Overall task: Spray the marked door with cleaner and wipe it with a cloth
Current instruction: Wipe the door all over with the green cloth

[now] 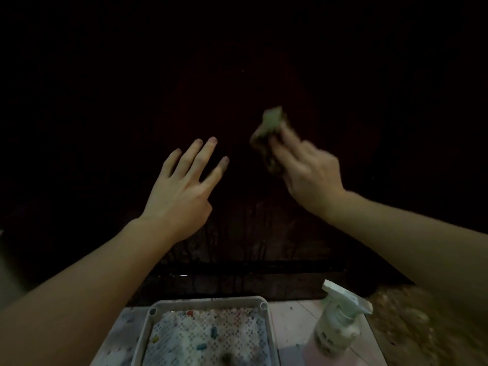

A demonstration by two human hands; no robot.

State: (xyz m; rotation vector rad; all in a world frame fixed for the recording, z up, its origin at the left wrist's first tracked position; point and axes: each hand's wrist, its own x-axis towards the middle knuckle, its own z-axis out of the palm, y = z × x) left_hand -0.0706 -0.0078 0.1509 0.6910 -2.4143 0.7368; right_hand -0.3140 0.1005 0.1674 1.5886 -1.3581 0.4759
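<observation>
A very dark brown door (237,83) fills the upper view, with wet drip streaks low down near its bottom edge. My right hand (309,173) presses a crumpled greenish cloth (269,136) against the door; both are motion-blurred. My left hand (182,188) lies flat on the door to the left of the cloth, fingers spread, holding nothing. A spray bottle (335,323) with a white trigger head stands on the floor at the lower right, apart from both hands.
A grey plastic tray (208,303) with a patterned rag and small coloured bits inside sits on the pale tiled floor just below the door. A brownish mat (412,320) lies at the right. The scene is dim.
</observation>
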